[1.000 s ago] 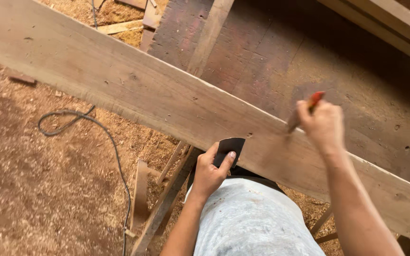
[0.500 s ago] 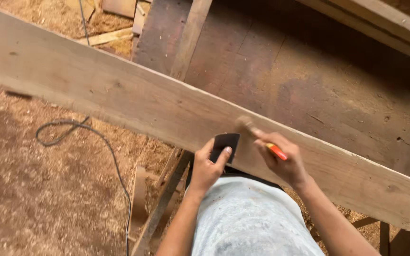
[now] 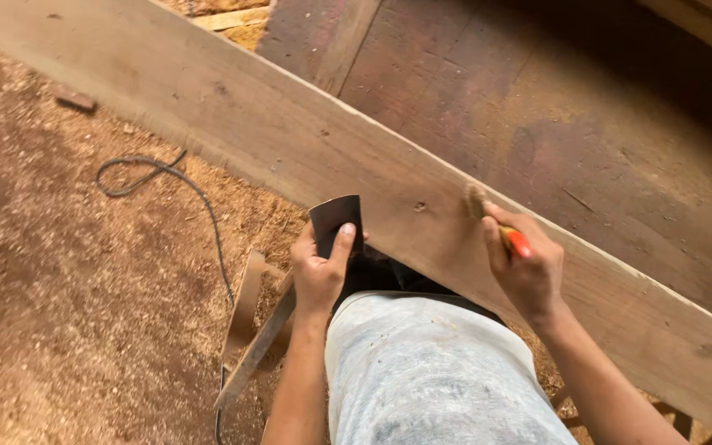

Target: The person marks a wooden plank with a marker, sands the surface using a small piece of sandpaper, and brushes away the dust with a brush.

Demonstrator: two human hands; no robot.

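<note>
My left hand point(image 3: 319, 272) pinches dark sandpaper point(image 3: 336, 221) below the plank point(image 3: 290, 144); right hand point(image 3: 525, 268) (grip closed) works a brush point(image 3: 488, 216) across it.

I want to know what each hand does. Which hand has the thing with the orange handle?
The right hand grips the orange-handled brush on the wooden plank. The left hand holds a dark sheet instead.
</note>
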